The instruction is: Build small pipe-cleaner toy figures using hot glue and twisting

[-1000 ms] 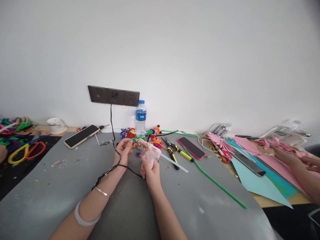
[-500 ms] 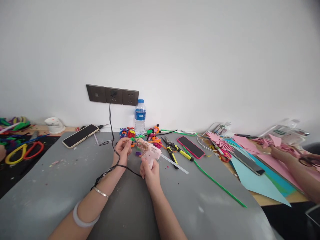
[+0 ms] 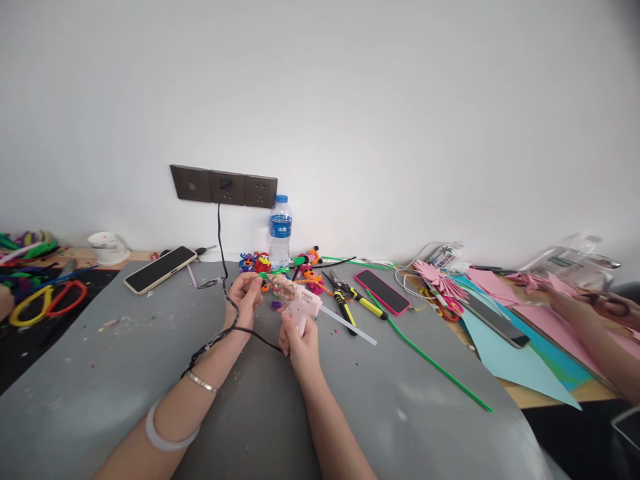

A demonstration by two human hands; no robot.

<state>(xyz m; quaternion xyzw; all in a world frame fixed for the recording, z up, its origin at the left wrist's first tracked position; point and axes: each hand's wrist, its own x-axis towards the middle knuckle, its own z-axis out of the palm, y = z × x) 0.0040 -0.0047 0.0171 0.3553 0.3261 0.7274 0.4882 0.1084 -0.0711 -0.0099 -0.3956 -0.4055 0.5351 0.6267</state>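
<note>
One pale wall stands behind a grey mat whose surface carries small scraps. A light blue sheet lies at the right, near a co-worker's hand. The dark socket panel is fixed to the wall, with a black cord plugged in; the cord hangs down and crosses the left wrist. The right hand is closed around the grip of the glue gun, held over the mat's middle, a clear stick projecting from its rear towards the right. The left hand has thumb and fingers pinched together on a small green piece, near the gun's front, which is crusted; contact between piece and gun cannot be determined. The bottle stands upright by the wall. A pale-cased phone lies left, a pink-cased phone right. Pliers rest with handles spread. Smallest noted: colourful figures grouped near the bottle's base.
</note>
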